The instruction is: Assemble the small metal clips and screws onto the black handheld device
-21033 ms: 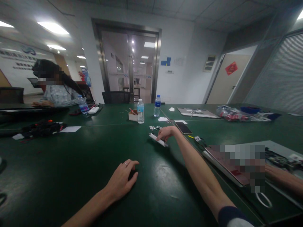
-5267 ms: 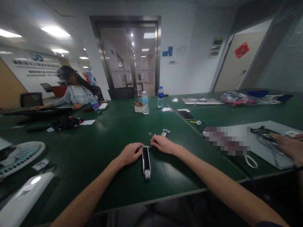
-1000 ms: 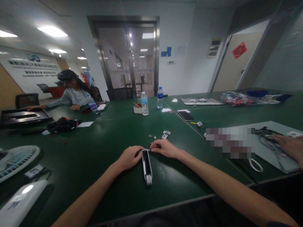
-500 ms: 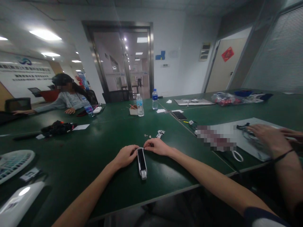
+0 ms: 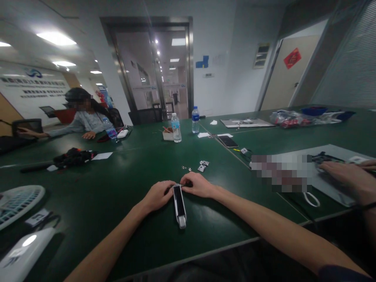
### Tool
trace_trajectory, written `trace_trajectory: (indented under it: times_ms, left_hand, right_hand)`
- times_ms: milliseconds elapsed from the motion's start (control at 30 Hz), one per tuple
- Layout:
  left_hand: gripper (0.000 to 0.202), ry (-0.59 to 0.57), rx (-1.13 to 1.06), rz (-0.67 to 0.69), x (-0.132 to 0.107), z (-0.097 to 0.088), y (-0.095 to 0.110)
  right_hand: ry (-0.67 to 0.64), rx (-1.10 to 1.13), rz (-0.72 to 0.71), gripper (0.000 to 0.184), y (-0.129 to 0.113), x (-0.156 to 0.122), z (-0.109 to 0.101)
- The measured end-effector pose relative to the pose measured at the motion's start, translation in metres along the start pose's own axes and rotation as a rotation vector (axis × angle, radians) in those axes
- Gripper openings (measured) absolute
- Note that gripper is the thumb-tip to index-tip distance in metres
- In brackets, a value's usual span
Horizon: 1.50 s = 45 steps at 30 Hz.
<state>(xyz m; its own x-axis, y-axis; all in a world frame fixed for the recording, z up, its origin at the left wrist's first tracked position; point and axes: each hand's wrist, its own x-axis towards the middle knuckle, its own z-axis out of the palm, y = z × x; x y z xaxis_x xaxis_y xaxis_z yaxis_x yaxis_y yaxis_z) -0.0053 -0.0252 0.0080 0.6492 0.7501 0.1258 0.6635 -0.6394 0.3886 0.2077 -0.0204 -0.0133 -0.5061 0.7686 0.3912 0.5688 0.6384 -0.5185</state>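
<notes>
A long narrow white device with a black middle strip (image 5: 179, 203) lies on the green table (image 5: 117, 188), pointing toward me. My left hand (image 5: 157, 194) curls against the left side of its far end. My right hand (image 5: 198, 185) pinches at the same far end from the right, fingers pressed together on something too small to make out. A few small metal parts (image 5: 202, 165) and tiny screws (image 5: 186, 168) lie just beyond my hands.
Two water bottles (image 5: 176, 127) and a small box stand mid-table; a phone (image 5: 228, 141) lies to the right. Another person's hand (image 5: 346, 176) rests on a grey mat at right. A seated person (image 5: 82, 117) is far left. A white fan grille (image 5: 17, 201) sits near left.
Over the long span the white device came from far out on the table to right in front of me. In the last second my hands have stayed at its far end; only the view has shifted.
</notes>
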Motion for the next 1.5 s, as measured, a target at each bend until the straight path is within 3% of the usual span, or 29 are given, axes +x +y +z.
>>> trace_trajectory:
  times_ms: [600,1500]
  left_hand:
    - [0.029,0.047,-0.001,0.012,0.0008,0.0042,-0.0058]
    - [0.029,0.02,-0.022,0.043,0.001,0.0027,-0.006]
  right_hand:
    - [0.0,0.034,-0.053,0.013,0.0071,0.0002,-0.0017]
    - [-0.01,0.004,-0.022,0.01,0.0032,-0.0011,-0.0037]
